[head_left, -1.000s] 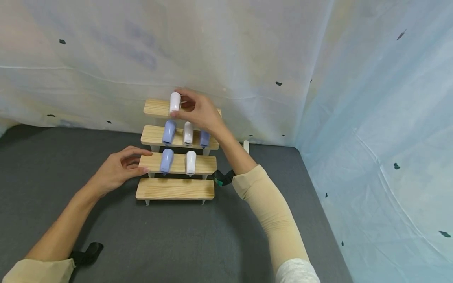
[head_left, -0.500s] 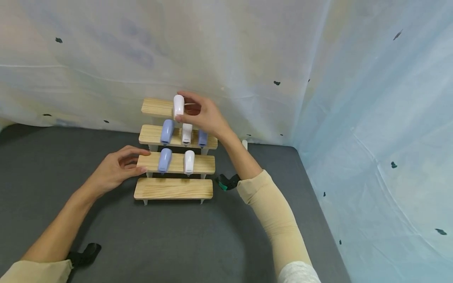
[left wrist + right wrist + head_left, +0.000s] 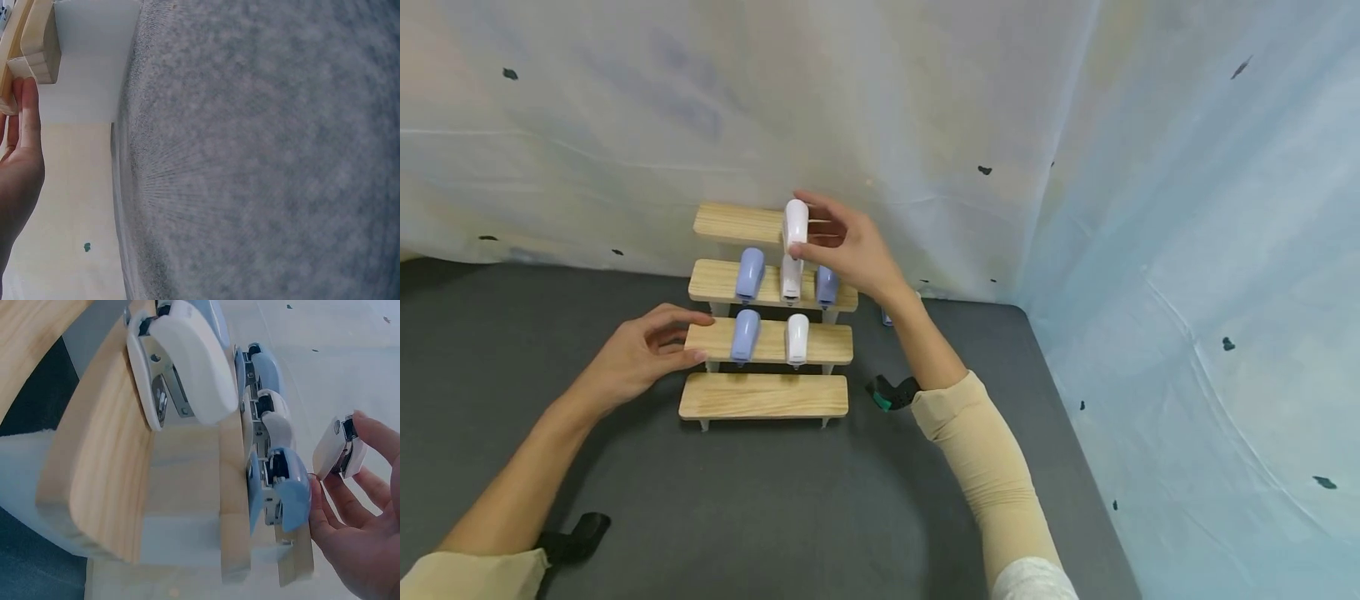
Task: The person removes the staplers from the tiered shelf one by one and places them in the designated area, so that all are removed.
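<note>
A stepped wooden rack (image 3: pixel 763 396) with four-legged tiers of light boards stands before me. My right hand (image 3: pixel 856 250) holds a white mini stapler (image 3: pixel 796 220) over the right part of the top board (image 3: pixel 737 222). In the right wrist view, thumb and fingers pinch this stapler (image 3: pixel 334 447); whether it touches the board is unclear. My left hand (image 3: pixel 631 354) grips the left end of the second-lowest board (image 3: pixel 770 346), finger behind and thumb in front. That board bears a blue stapler (image 3: pixel 745 335) and a white stapler (image 3: pixel 797 337). Above it, two blue staplers flank a white one (image 3: pixel 790 279).
Behind the rack hangs a pale sheet (image 3: pixel 880 108), continuing on the right. The dark grey tabletop (image 3: pixel 737 500) extends around the rack. A small blue-and-white object (image 3: pixel 887 318) is mostly hidden behind my right forearm. Black wrist mounts (image 3: pixel 891 392) sit on both arms.
My right hand has carried the white stapler rightward along the top board. My left hand stays on the rack's end. The view has shifted slightly.
</note>
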Demonstrator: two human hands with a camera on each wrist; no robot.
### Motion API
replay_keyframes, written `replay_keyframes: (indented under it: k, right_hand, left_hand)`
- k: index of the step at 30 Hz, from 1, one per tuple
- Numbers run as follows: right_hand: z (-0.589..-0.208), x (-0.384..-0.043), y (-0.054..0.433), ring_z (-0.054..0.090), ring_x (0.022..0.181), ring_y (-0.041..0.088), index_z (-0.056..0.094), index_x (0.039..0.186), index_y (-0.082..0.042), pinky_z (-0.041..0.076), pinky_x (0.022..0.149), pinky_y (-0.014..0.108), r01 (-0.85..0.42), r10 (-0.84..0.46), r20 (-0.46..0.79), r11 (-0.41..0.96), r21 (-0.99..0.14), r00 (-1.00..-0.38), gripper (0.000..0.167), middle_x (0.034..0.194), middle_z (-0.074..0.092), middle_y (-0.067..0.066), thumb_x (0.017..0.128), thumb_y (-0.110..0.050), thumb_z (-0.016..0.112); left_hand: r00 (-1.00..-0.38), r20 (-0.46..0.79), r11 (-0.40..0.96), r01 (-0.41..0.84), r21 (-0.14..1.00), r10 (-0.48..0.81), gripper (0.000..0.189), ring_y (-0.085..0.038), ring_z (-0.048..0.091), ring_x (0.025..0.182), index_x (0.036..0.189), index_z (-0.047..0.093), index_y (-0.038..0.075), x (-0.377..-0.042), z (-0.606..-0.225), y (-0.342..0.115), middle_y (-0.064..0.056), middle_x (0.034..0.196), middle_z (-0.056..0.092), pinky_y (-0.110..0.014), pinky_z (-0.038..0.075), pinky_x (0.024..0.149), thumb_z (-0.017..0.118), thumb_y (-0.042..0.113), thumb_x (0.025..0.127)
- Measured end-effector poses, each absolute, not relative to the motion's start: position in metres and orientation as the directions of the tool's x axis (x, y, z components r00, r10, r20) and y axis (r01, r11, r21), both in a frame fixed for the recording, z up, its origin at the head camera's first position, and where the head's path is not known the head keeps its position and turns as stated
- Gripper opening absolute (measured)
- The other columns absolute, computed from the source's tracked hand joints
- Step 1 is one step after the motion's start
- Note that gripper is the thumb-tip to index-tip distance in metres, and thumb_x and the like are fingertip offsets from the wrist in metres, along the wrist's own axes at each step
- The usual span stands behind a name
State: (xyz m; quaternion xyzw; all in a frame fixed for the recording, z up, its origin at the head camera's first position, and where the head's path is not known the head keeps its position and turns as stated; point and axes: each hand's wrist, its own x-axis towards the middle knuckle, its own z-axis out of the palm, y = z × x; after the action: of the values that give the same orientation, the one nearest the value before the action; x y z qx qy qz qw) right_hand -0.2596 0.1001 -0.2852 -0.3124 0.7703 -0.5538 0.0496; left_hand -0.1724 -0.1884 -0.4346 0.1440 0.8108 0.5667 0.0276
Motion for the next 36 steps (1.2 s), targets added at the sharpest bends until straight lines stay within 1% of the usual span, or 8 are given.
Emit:
replay_keyframes:
  k: [6, 12, 15, 21, 27, 30, 36]
  right_hand:
    - [-0.302, -0.271, 0.113, 0.06, 0.118, 0.028, 0.047, 0.148, -0.008, 0.05, 0.099, 0.035, -0.452, -0.517, 0.313, 0.167, -0.876, -0.797, 0.067, 0.134, 0.057, 0.017, 0.088, -0.001, 0.074]
    - [-0.305, -0.269, 0.127, 0.062, 0.115, 0.022, 0.049, 0.146, -0.009, 0.051, 0.098, 0.035, -0.475, -0.498, 0.34, 0.173, -0.863, -0.798, 0.064, 0.131, 0.06, 0.013, 0.089, -0.005, 0.076]
    - [-0.305, -0.268, 0.134, 0.062, 0.116, 0.023, 0.049, 0.147, -0.009, 0.051, 0.098, 0.034, -0.461, -0.493, 0.325, 0.184, -0.868, -0.807, 0.063, 0.132, 0.059, 0.013, 0.089, -0.005, 0.075]
    - [-0.309, -0.266, 0.148, 0.06, 0.118, 0.028, 0.048, 0.147, -0.007, 0.053, 0.096, 0.037, -0.443, -0.48, 0.308, 0.197, -0.875, -0.821, 0.064, 0.136, 0.056, 0.017, 0.089, -0.001, 0.074]
    - [-0.3, -0.255, 0.157, 0.056, 0.121, 0.037, 0.044, 0.147, 0.002, 0.052, 0.097, 0.038, -0.42, -0.476, 0.281, 0.214, -0.882, -0.833, 0.063, 0.137, 0.052, 0.023, 0.089, 0.005, 0.07]
    - [-0.292, -0.246, 0.162, 0.056, 0.121, 0.039, 0.043, 0.147, 0.005, 0.053, 0.096, 0.04, -0.398, -0.463, 0.265, 0.216, -0.892, -0.846, 0.062, 0.137, 0.051, 0.025, 0.09, 0.007, 0.068]
    - [-0.29, -0.241, 0.175, 0.057, 0.119, 0.04, 0.044, 0.146, 0.003, 0.055, 0.092, 0.04, -0.401, -0.436, 0.26, 0.269, -0.876, -0.861, 0.062, 0.138, 0.051, 0.024, 0.09, 0.006, 0.069]
  left_hand:
    - [-0.958, 0.123, 0.322, 0.206, 0.924, 0.259, 0.044, 0.0, 0.055, 0.111, 0.134, 0.06, 0.009, -0.173, -0.434, -0.188, 0.0, 0.129, 0.051, -0.015, 0.052, 0.081, 0.073, 0.012, 0.092]
    - [-0.959, 0.127, 0.322, 0.208, 0.924, 0.255, 0.044, 0.0, 0.056, 0.109, 0.133, 0.06, 0.009, -0.173, -0.434, -0.187, -0.001, 0.128, 0.051, -0.014, 0.052, 0.081, 0.074, 0.012, 0.092]
    - [-0.959, 0.125, 0.33, 0.207, 0.921, 0.254, 0.044, 0.001, 0.056, 0.109, 0.133, 0.06, 0.009, -0.172, -0.435, -0.188, -0.001, 0.128, 0.051, -0.014, 0.051, 0.08, 0.074, 0.012, 0.092]
    - [-0.955, 0.136, 0.344, 0.224, 0.912, 0.263, 0.045, 0.001, 0.055, 0.109, 0.135, 0.059, 0.008, -0.171, -0.436, -0.188, -0.003, 0.128, 0.051, -0.014, 0.051, 0.08, 0.073, 0.014, 0.092]
    - [-0.96, 0.126, 0.349, 0.211, 0.913, 0.251, 0.044, 0.001, 0.055, 0.109, 0.134, 0.061, 0.011, -0.171, -0.436, -0.188, -0.001, 0.128, 0.052, -0.014, 0.051, 0.08, 0.074, 0.014, 0.092]
    - [-0.957, 0.128, 0.342, 0.215, 0.915, 0.259, 0.044, 0.0, 0.055, 0.109, 0.134, 0.06, 0.01, -0.17, -0.435, -0.187, -0.001, 0.129, 0.051, -0.014, 0.051, 0.081, 0.074, 0.014, 0.092]
    - [-0.96, 0.122, 0.329, 0.204, 0.922, 0.254, 0.043, 0.0, 0.056, 0.109, 0.133, 0.061, 0.01, -0.168, -0.434, -0.186, 0.0, 0.128, 0.052, -0.015, 0.052, 0.081, 0.074, 0.014, 0.092]
